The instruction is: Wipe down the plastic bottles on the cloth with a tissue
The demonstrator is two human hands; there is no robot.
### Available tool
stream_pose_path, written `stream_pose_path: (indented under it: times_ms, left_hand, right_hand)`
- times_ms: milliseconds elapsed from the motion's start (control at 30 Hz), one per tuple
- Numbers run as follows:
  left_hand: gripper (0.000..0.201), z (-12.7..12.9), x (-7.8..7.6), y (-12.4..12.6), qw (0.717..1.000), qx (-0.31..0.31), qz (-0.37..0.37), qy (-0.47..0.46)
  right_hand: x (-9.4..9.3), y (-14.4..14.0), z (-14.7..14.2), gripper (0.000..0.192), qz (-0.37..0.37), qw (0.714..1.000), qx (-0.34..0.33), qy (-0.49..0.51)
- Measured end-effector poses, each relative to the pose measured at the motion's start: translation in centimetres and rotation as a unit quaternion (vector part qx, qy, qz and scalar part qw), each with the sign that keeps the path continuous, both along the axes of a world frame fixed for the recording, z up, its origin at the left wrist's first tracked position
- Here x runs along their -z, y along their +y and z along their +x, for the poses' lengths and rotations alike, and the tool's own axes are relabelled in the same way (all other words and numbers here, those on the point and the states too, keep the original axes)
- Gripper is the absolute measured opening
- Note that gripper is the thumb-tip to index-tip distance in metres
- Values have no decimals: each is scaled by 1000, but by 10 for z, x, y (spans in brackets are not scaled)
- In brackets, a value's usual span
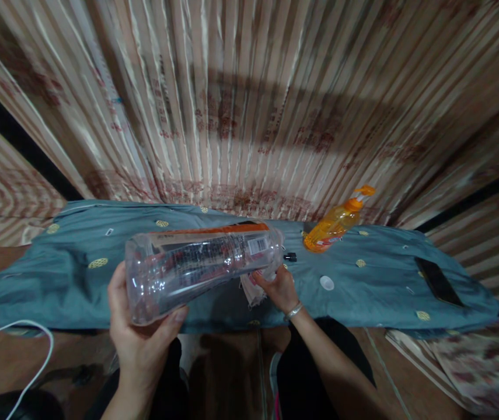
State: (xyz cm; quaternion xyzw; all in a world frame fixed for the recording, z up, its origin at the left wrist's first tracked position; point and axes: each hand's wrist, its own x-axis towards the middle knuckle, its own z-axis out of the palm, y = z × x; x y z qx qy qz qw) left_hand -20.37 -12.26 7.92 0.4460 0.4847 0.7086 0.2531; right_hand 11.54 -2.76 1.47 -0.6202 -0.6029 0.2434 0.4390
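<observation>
A large clear plastic bottle (201, 265) with an orange and dark label lies nearly sideways between my hands, above the cloth. My left hand (138, 332) grips its wide base, thumb in front and fingers behind. Close to the bottle's narrower right end is my right hand (279, 289), its thumb and fingers closed around that end; the exact grip is partly hidden. A crumpled pale cloth or wrapper (253, 291) shows just below the bottle by my right fingers. To the right, a small white cap (327, 283) rests on the cloth.
A teal patterned cloth (188, 309) covers the table. On it stand or lie an orange pump bottle (334, 224), a small black object (290, 256) and a dark phone (438, 282). Striped curtains (249, 116) hang behind. A white cable (50, 344) curves at lower left.
</observation>
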Motion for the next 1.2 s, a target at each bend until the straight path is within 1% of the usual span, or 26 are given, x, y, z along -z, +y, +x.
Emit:
stream_pose_path:
  times_ms: [300,567,733,900,1200]
  left_hand:
    - [121,2,-4,0,1000,12,9,2]
    - [122,4,-6,-1,1000,8,-7,2]
    - [122,7,-10,-2,1000,4,-17,-6]
    - [124,9,-13,-2,999,-10,-26,-34]
    - [119,5,-8,-4,999,0,-18,-30]
  right_hand:
    - [2,0,-2,65,2,1000,0,5]
    - [-2,-1,-1,55,-11,1000,1,5]
    - [-7,-2,-2,59,-8,1000,4,12]
    - [-7,-2,-2,48,-16,1000,4,8]
    - [-6,-2,-2,47,-25,1000,11,-9]
